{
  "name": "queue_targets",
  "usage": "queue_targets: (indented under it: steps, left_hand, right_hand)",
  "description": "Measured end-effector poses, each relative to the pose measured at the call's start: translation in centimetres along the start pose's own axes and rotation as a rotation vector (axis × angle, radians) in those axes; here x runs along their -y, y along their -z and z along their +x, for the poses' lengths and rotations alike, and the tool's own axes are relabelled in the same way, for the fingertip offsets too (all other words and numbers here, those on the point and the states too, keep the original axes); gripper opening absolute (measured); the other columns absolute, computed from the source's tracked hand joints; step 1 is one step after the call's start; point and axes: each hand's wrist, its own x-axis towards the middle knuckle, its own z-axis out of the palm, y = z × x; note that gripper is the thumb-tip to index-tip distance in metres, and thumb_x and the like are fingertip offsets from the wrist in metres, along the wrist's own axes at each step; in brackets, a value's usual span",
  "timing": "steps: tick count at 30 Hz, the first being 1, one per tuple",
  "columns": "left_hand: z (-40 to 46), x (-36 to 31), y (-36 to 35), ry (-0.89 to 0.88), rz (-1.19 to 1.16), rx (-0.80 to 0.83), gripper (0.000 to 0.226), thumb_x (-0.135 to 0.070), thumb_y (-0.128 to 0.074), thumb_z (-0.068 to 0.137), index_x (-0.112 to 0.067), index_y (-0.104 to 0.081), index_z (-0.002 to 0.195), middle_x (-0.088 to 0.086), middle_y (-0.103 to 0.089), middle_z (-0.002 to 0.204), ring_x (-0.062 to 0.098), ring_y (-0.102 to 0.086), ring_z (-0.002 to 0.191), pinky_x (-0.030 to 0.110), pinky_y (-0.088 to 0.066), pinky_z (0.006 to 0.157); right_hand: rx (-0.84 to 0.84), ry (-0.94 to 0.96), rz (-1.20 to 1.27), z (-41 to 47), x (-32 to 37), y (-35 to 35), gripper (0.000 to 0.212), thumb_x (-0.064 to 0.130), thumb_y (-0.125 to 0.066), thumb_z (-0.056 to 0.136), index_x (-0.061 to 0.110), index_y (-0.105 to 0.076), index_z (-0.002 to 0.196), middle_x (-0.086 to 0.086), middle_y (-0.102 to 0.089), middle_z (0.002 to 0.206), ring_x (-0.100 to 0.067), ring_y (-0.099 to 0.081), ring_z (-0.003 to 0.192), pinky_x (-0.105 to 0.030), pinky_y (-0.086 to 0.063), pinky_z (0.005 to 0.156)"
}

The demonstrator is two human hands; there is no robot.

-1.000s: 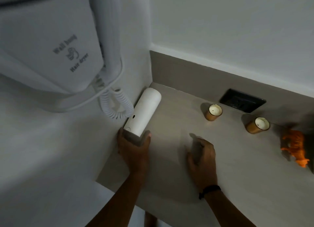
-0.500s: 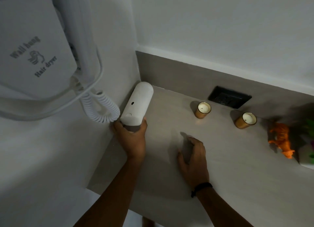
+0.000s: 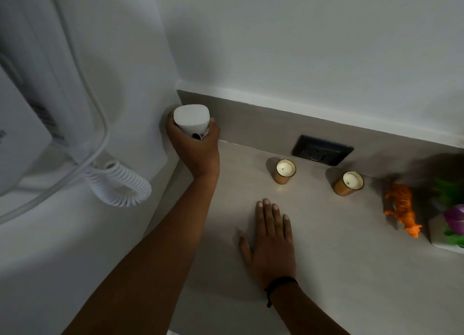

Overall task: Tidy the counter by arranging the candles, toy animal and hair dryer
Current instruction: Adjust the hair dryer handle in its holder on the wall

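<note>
My left hand (image 3: pixel 194 146) grips the white hair dryer (image 3: pixel 192 120) and holds it upright in the back left corner of the counter, its flat end facing me. A white coiled cord (image 3: pixel 120 184) hangs at the left wall. My right hand (image 3: pixel 272 241) lies flat on the counter (image 3: pixel 351 259), fingers spread, holding nothing. Two candles in amber glasses stand near the back wall: one (image 3: pixel 285 171) just beyond my right fingertips, the other (image 3: pixel 349 182) further right. An orange toy tiger (image 3: pixel 401 209) stands at the right.
The white wall-hung dryer base (image 3: pixel 22 133) fills the left wall. A black socket plate (image 3: pixel 322 150) sits in the backsplash behind the candles. A white pot with green and purple plants (image 3: pixel 449 224) stands at the right edge, beside the tiger.
My left hand has lifted the hair dryer from lying on the counter to upright in the corner. My right hand has opened flat on the counter.
</note>
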Motion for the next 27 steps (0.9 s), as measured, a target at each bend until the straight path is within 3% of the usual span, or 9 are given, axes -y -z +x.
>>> queue_targets:
  steps: [5, 10, 16, 20, 22, 24, 25, 27]
  left_hand:
    - [0.7, 0.8, -1.3, 0.048, 0.025, -0.012, 0.085, -0.011, -0.094, 0.078, 0.001, -0.050, 0.150, 0.012, -0.059, 0.142, 0.019, -0.058, 0.128, 0.031, -0.058, 0.105]
    - [1.6, 1.8, -1.9, 0.051, 0.077, -0.009, 0.087, -0.009, -0.094, 0.076, 0.005, -0.051, 0.150, 0.023, -0.060, 0.147, 0.034, -0.061, 0.135, 0.025, -0.053, 0.105]
    - [1.1, 3.0, -1.7, 0.047, 0.107, 0.016, 0.092, -0.008, -0.094, 0.075, 0.008, -0.047, 0.152, 0.026, -0.057, 0.147, 0.037, -0.058, 0.138, 0.035, -0.053, 0.114]
    - [-3.1, 4.2, 0.5, 0.090, 0.233, 0.055, 0.113, -0.020, -0.099, 0.075, 0.008, -0.032, 0.162, 0.030, -0.041, 0.160, 0.044, -0.043, 0.152, 0.037, -0.034, 0.129]
    - [-7.5, 4.7, 2.1, 0.101, 0.286, 0.119, 0.113, -0.024, -0.096, 0.078, 0.008, -0.029, 0.164, 0.032, -0.039, 0.161, 0.044, -0.039, 0.152, 0.032, -0.029, 0.131]
    - [-12.5, 5.3, 4.0, 0.064, 0.318, 0.257, 0.108, -0.026, -0.095, 0.083, 0.008, -0.031, 0.163, 0.033, -0.040, 0.159, 0.038, -0.040, 0.150, 0.015, -0.021, 0.130]
    - [-14.8, 5.6, 4.8, 0.061, 0.318, 0.348, 0.105, -0.025, -0.094, 0.084, 0.006, -0.033, 0.163, 0.031, -0.041, 0.160, 0.036, -0.041, 0.150, 0.016, -0.024, 0.130]
    - [-18.0, 5.7, 5.6, 0.083, 0.288, 0.514, 0.099, -0.021, -0.092, 0.086, -0.004, -0.035, 0.165, 0.022, -0.042, 0.165, 0.032, -0.045, 0.154, 0.032, -0.038, 0.130]
  right_hand:
    - [0.010, -0.013, -0.030, 0.3, 0.0, -0.3, 0.087, 0.070, -0.027, 0.105, 0.013, -0.009, 0.168, -0.007, -0.008, 0.176, -0.026, -0.004, 0.163, -0.051, -0.011, 0.129]
    - [0.021, -0.012, -0.049, 0.4, 0.0, -0.5, 0.088, 0.070, -0.028, 0.104, 0.012, -0.009, 0.168, -0.007, -0.008, 0.176, -0.026, -0.005, 0.163, -0.051, -0.009, 0.128]
    - [0.019, -0.005, -0.061, 0.4, -0.1, -0.6, 0.089, 0.071, -0.027, 0.104, 0.011, -0.010, 0.168, -0.009, -0.008, 0.176, -0.028, -0.005, 0.163, -0.053, -0.009, 0.128]
    - [0.016, 0.002, -0.035, 0.2, -0.1, -0.3, 0.089, 0.070, -0.026, 0.104, 0.011, -0.008, 0.168, -0.009, -0.006, 0.176, -0.027, -0.003, 0.163, -0.053, -0.010, 0.129]
    - [-0.006, 0.000, -0.009, -0.6, -0.6, 0.0, 0.089, 0.070, -0.029, 0.104, 0.011, -0.011, 0.168, -0.008, -0.010, 0.176, -0.026, -0.006, 0.163, -0.051, -0.011, 0.129]
    - [-0.052, -0.046, 0.005, -1.7, -1.8, 0.4, 0.088, 0.069, -0.033, 0.103, 0.011, -0.019, 0.167, -0.008, -0.018, 0.174, -0.027, -0.015, 0.162, -0.051, -0.012, 0.128]
    - [-0.074, -0.102, 0.003, -2.3, -2.8, 0.7, 0.088, 0.069, -0.035, 0.102, 0.011, -0.023, 0.166, -0.009, -0.023, 0.173, -0.027, -0.020, 0.161, -0.050, -0.013, 0.128]
    - [-0.143, -0.256, 0.024, -3.2, -5.6, 1.3, 0.087, 0.068, -0.039, 0.101, 0.010, -0.028, 0.164, -0.011, -0.031, 0.169, -0.028, -0.028, 0.158, -0.047, -0.016, 0.129]
